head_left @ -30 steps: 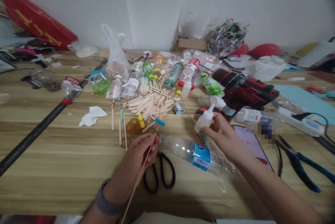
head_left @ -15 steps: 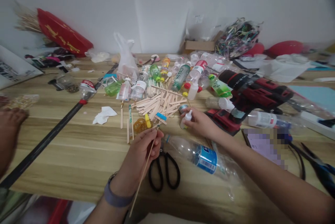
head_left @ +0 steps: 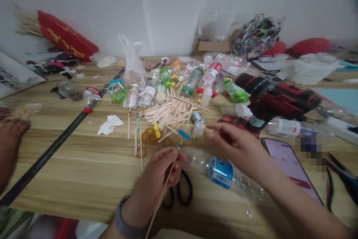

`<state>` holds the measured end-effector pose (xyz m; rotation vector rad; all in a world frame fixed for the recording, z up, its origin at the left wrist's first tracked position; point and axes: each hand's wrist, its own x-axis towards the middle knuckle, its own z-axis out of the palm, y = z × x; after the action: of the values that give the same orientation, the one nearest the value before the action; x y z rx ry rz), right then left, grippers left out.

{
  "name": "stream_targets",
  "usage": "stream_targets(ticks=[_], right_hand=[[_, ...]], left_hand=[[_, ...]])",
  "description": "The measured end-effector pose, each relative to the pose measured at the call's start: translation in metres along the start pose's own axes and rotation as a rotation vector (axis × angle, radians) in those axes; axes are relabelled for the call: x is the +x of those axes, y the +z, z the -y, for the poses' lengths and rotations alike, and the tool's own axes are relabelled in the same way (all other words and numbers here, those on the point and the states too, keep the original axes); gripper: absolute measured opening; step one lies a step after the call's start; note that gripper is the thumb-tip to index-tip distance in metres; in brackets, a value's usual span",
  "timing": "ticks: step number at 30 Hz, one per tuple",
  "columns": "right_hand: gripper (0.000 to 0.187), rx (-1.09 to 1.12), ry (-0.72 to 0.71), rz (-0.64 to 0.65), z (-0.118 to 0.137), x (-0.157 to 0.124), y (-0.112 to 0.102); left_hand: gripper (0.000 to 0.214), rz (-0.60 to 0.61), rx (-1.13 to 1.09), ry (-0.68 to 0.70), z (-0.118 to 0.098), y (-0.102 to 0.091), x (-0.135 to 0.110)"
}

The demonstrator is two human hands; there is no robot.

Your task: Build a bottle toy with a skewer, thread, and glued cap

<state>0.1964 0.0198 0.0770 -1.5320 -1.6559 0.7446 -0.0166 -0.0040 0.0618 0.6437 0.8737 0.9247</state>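
Observation:
My left hand pinches a long thin wooden stick, its near end slanting toward me. A small blue piece sits across the stick just beyond my fingertips. My right hand holds nothing, its fingers loosely stretched. Just left of those fingers stands a small white dropper bottle, apart from them. A small round tin is right behind it. Below my right hand lies a clear bottle with a blue label. Black-handled scissors are partly hidden by my left hand.
Flat wooden sticks lie heaped mid-table, with several plastic bottles behind. A red and black power drill and a phone are at the right. A black pole crosses the left side, beside another person's hand.
My right hand has let go of the dropper bottle and drawn back to the right. My left hand has shifted slightly right and down with the stick. More of the phone shows.

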Motion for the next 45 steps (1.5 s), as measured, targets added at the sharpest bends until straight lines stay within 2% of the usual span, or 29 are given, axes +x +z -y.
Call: stream_targets(ticks=[3, 5, 8, 13, 17, 19, 23, 26, 29, 32, 38, 42, 45], right_hand=[[0.046, 0.337, 0.093, 0.259, 0.018, -0.014, 0.018], [0.046, 0.539, 0.142, 0.325, 0.023, -0.017, 0.028], [0.049, 0.698, 0.211, 0.291, 0.024, -0.016, 0.035], [0.043, 0.836, 0.290, 0.085, 0.021, -0.014, 0.030], [0.045, 1.013, 0.484, 0.072, 0.024, -0.026, 0.034], [0.048, 0.991, 0.510, 0.095, 0.026, -0.036, 0.041], [0.037, 0.889, 0.428, 0.171, 0.023, -0.052, 0.055], [0.028, 0.908, 0.419, 0.148, 0.019, -0.055, 0.061], [0.023, 0.929, 0.444, 0.136, 0.015, -0.054, 0.063], [0.027, 0.953, 0.459, 0.163, 0.014, -0.053, 0.063], [0.021, 0.926, 0.353, 0.135, 0.018, -0.050, 0.063], [0.023, 0.907, 0.305, 0.141, 0.015, -0.050, 0.062], [0.029, 0.818, 0.282, 0.121, 0.016, -0.052, 0.063]], left_hand=[[0.035, 0.048, 0.009, -0.038, 0.003, 0.006, -0.002], [0.035, 0.076, 0.006, -0.074, 0.005, 0.009, -0.004], [0.035, 0.112, -0.007, -0.098, 0.007, 0.011, -0.009], [0.035, 0.114, 0.016, -0.102, 0.007, 0.011, -0.015], [0.033, 0.055, 0.047, -0.092, 0.006, 0.011, -0.011], [0.032, 0.026, 0.088, -0.096, 0.005, 0.009, -0.008], [0.029, 0.004, 0.179, -0.098, 0.007, 0.005, -0.005], [0.028, 0.016, 0.193, -0.079, 0.008, 0.003, -0.006], [0.028, 0.037, 0.222, -0.037, 0.009, 0.003, -0.007], [0.027, 0.050, 0.232, -0.010, 0.009, 0.003, -0.006], [0.026, 0.062, 0.271, -0.006, 0.009, 0.001, -0.006], [0.027, 0.071, 0.369, 0.016, 0.005, 0.001, -0.006], [0.026, 0.072, 0.414, -0.029, 0.002, 0.000, -0.005]])
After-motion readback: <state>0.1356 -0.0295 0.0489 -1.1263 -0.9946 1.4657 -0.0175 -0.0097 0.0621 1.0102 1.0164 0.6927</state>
